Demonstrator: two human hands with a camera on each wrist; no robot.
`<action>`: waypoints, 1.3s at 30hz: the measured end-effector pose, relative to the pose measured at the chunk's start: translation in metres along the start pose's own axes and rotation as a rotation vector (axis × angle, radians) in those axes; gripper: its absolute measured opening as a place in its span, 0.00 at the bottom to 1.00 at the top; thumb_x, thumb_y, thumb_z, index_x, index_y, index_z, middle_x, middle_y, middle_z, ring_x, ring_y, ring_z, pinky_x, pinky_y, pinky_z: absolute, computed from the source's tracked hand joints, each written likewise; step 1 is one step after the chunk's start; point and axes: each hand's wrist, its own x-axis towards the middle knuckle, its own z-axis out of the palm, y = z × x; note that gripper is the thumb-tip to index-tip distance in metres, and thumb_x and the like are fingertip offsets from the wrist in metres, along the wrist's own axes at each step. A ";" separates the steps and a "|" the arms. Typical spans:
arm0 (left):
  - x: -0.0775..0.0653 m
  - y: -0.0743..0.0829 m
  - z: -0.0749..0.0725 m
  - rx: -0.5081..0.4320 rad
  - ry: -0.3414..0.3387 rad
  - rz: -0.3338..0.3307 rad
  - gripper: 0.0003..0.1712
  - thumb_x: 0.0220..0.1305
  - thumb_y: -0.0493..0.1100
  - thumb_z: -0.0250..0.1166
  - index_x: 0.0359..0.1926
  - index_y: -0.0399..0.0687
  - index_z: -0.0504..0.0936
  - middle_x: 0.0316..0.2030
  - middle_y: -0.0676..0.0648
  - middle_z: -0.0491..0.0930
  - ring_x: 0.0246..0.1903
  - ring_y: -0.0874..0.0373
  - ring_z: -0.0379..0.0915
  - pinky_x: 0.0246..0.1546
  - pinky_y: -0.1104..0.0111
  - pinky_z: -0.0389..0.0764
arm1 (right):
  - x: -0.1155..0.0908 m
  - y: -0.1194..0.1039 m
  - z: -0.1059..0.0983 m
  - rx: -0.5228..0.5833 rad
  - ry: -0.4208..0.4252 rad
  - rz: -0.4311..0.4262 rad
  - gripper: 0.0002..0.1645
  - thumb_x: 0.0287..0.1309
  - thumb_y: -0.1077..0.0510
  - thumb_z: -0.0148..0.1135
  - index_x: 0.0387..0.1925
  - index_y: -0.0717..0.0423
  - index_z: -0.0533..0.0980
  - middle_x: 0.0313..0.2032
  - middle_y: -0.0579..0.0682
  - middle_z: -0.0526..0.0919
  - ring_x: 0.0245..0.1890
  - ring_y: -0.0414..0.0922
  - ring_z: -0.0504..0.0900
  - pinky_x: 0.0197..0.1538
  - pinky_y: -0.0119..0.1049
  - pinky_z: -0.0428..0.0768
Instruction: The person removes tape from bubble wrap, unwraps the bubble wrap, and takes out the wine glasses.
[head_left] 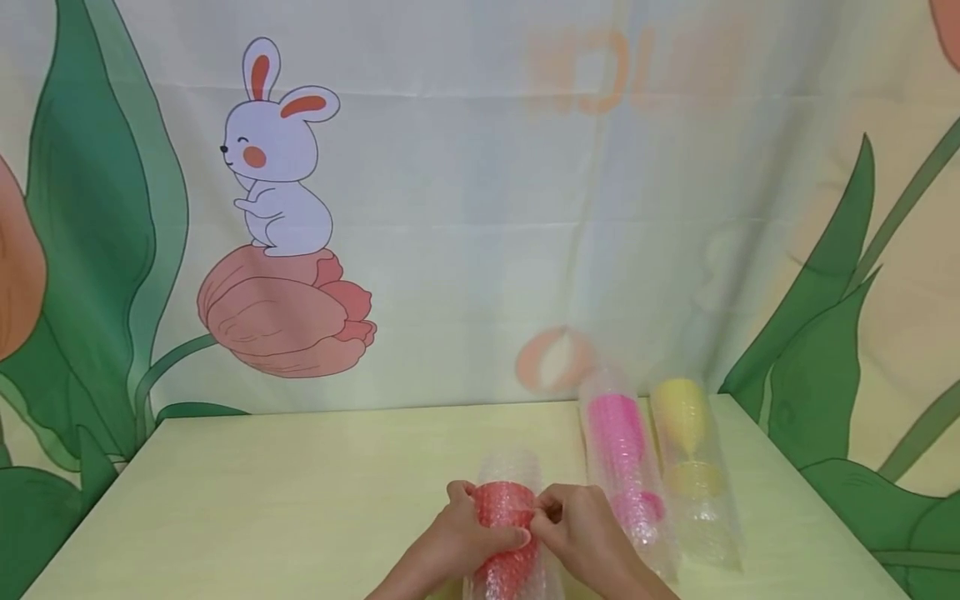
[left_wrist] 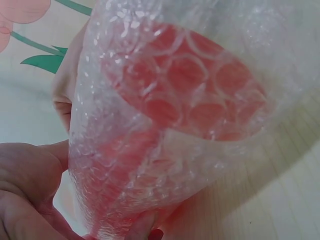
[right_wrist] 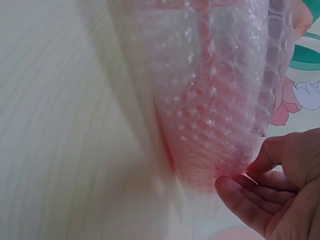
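Red goblet-shaped piece (head_left: 506, 502) sits inside clear bubble wrap (head_left: 513, 463), on the near side of the scene around the middle, with a hand at either side of it. The left hand (head_left: 474, 533) clamps the roll: its thumb lies across the top, a bent finger presses the left side, and the remaining fingers are hidden. That wide grip seems meant to keep the wrap snug and stop the roll turning while the other hand does finer work. On the right side, the right hand (head_left: 588, 523) has thumb and forefinger nearly together, pinching at the wrap beside the wide end of the red piece; its other fingers curl in behind. Whether a loose edge or a strip of tape is between those fingertips is too small to tell.

The roll points away from the person, wide bowl far and flat round foot near, probably so that both hands reach its sides evenly. Wrap extends past the far rim, presumably as padding for that end.

Farther right, a pink bundle (head_left: 619, 421) and a yellow bundle (head_left: 681, 412), both bubble-wrapped, lie side by side toward the far edge of the pale table (head_left: 300, 500), likely set there to be out of the hands' way. Behind stands a printed backdrop (head_left: 450, 208) with a white rabbit (head_left: 291, 212) at left.
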 end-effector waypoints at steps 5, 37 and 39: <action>0.000 -0.001 0.001 0.009 0.007 0.003 0.56 0.54 0.54 0.80 0.67 0.26 0.55 0.44 0.34 0.77 0.41 0.44 0.79 0.41 0.48 0.86 | -0.001 0.001 0.000 -0.015 -0.002 0.004 0.12 0.48 0.69 0.63 0.21 0.48 0.81 0.20 0.35 0.79 0.22 0.30 0.70 0.27 0.27 0.74; -0.003 0.006 0.000 0.065 0.011 0.060 0.57 0.52 0.52 0.80 0.66 0.23 0.55 0.40 0.36 0.77 0.38 0.46 0.79 0.40 0.52 0.85 | 0.005 -0.003 -0.002 -0.124 0.012 -0.148 0.15 0.53 0.71 0.64 0.20 0.49 0.78 0.19 0.35 0.72 0.21 0.30 0.67 0.25 0.26 0.73; -0.004 0.006 0.001 0.071 0.014 0.054 0.56 0.52 0.52 0.80 0.66 0.24 0.56 0.40 0.36 0.77 0.38 0.46 0.79 0.41 0.52 0.85 | 0.005 -0.004 -0.001 -0.115 0.019 -0.122 0.14 0.52 0.71 0.65 0.21 0.49 0.78 0.20 0.36 0.75 0.21 0.30 0.69 0.26 0.26 0.74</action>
